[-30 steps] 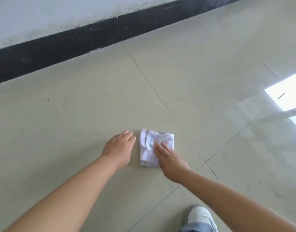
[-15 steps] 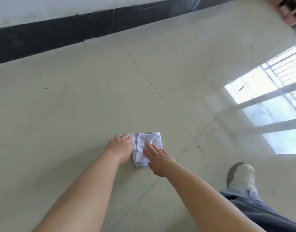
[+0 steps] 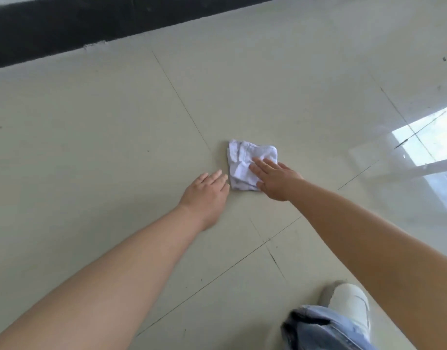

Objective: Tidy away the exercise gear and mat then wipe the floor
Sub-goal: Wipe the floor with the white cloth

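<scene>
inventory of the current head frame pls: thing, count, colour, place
cloth: 1, white, folded and crumpled, on the floor at centre
floor: beige glossy tiles with thin dark joints, fills most of the view
skirting: 1 strip, black, along the top edge
window reflection: 1, bright patch on the tiles at right
shoe: 1, white, bottom right
trouser leg: 1, light blue denim, bottom right, by the shoe
left hand: flat on the floor beside the cloth's left edge
right hand: straight fingers pressing on the cloth
</scene>
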The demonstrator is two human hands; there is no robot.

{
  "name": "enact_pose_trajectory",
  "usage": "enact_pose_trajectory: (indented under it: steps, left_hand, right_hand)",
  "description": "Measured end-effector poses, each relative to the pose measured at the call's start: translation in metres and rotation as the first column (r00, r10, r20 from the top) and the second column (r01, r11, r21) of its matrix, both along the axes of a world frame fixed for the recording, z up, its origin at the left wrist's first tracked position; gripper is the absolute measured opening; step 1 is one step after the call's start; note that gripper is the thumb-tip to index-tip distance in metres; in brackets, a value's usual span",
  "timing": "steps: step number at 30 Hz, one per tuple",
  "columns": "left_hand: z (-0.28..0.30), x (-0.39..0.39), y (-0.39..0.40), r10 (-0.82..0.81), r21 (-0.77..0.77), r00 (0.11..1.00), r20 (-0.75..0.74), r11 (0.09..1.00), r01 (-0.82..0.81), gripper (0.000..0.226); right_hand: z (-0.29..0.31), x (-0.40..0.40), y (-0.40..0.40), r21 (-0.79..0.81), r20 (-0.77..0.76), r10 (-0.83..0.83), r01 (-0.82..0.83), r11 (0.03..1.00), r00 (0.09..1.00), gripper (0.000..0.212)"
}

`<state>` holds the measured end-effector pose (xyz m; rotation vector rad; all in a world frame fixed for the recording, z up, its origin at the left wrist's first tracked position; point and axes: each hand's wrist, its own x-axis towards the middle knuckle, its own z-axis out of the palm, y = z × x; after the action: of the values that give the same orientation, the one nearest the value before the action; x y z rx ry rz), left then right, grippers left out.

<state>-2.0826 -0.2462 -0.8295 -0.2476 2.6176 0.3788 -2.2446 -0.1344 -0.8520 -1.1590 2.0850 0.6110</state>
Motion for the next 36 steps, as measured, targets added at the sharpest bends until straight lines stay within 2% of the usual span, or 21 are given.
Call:
enact_pose_trajectory:
  steps: [4,8,12,14,19,21,24,25,28,30,31,32,34,36]
  left_hand:
    - [-0.006,-0.076,0.027,0.144,-0.009,0.989,0.043,0.99,-0.144,0.054]
    - [-0.007,-0.142,0.046,0.201,-0.024,0.978,0.051,0.98,-0.2,0.054]
    - [-0.006,-0.171,0.067,0.252,-0.03,0.961,0.117,0.968,-0.25,0.054]
    - [-0.003,-0.169,0.071,0.293,-0.058,0.938,0.186,0.956,-0.287,0.054]
    - [0.018,-0.164,0.059,0.371,-0.182,0.876,0.309,0.927,-0.329,0.055]
    - [0.027,-0.168,0.056,0.358,-0.203,0.882,0.305,0.93,-0.307,0.054]
    - [0.036,-0.179,0.058,0.307,-0.179,0.907,0.287,0.948,-0.264,0.054]
    - [0.037,-0.183,0.062,0.283,-0.165,0.917,0.282,0.956,-0.244,0.054]
    - [0.026,-0.195,0.076,0.208,-0.097,0.946,0.249,0.977,-0.189,0.056]
    - [0.011,-0.2,0.09,0.171,-0.031,0.962,0.211,0.985,-0.168,0.058]
    - [0.002,-0.202,0.097,0.174,-0.006,0.967,0.185,0.984,-0.175,0.06]
    - [-0.008,-0.204,0.104,0.186,0.006,0.969,0.159,0.982,-0.19,0.06]
    - [-0.021,-0.207,0.116,0.223,0.033,0.967,0.121,0.973,-0.229,0.06]
    - [-0.033,-0.203,0.118,0.226,-0.003,0.974,0.032,0.974,-0.226,0.057]
  right_hand:
    - [-0.014,-0.075,0.021,-0.106,0.001,-0.036,0.036,0.994,0.999,0.055]
    - [-0.027,-0.145,0.024,-0.212,0.016,-0.189,0.188,0.959,0.982,0.051]
    - [-0.032,-0.229,0.033,-0.302,0.023,-0.46,0.444,0.843,0.888,0.05]
    - [-0.036,-0.242,0.043,-0.336,0.052,-0.499,0.486,0.807,0.865,0.05]
    - [-0.033,-0.204,0.071,-0.367,0.15,-0.351,0.382,0.848,0.924,0.05]
    - [-0.027,-0.174,0.085,-0.316,0.194,-0.203,0.257,0.913,0.96,0.052]
    - [-0.018,-0.119,0.121,-0.23,0.319,0.017,0.061,0.971,0.947,0.079]
    - [-0.022,-0.107,0.135,-0.23,0.28,0.083,-0.017,0.973,0.956,0.08]
    - [-0.018,-0.111,0.14,-0.208,0.193,0.067,-0.026,0.978,0.979,0.064]
    - [-0.021,-0.148,0.136,-0.295,0.134,-0.028,0.066,0.953,0.991,0.059]
    - [-0.024,-0.173,0.134,-0.28,0.116,-0.159,0.186,0.942,0.98,0.055]
    - [-0.028,-0.201,0.131,-0.252,0.075,-0.3,0.309,0.917,0.951,0.052]
    - [-0.026,-0.257,0.124,-0.246,0.012,-0.477,0.465,0.85,0.879,0.052]
    - [-0.027,-0.291,0.12,-0.28,0.019,-0.632,0.611,0.74,0.775,0.053]
